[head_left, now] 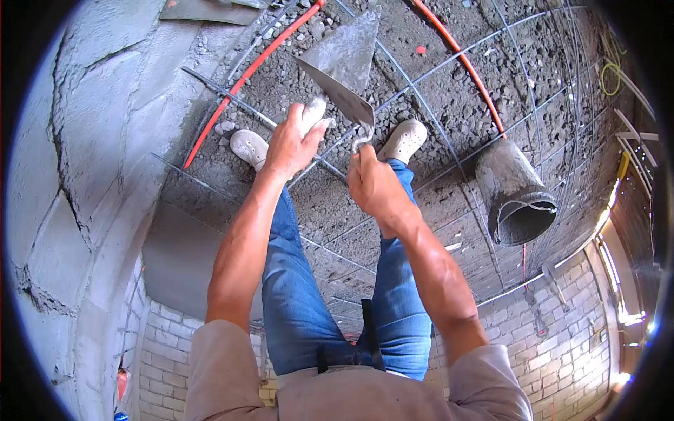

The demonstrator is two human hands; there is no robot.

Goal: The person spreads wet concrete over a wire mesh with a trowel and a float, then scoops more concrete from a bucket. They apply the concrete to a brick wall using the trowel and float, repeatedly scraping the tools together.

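Note:
My right hand [375, 184] is closed around the handle end of a trowel, its curved metal neck showing just above the fingers. The wide grey steel blade of the trowel [344, 52] points away from me, smeared with mortar, and a darker flat face [338, 96] angles down along its near side. In my left hand [298, 140], fingers and thumb grip a short whitish, handle-like piece [314, 112] beside the blade. I cannot tell whether that piece joins the blade. Both hands are above the gravel between my pale clogs [404, 140].
Steel rebar [414, 88] crosses the gravel floor in a grid. Orange conduits [256, 67] run through it on both sides. A grey pipe stub [523, 210] stands at right. Rough plastered wall [105, 140] rises at left, with a flat board [210, 10] at the top. Block wall [554, 309] lies behind me.

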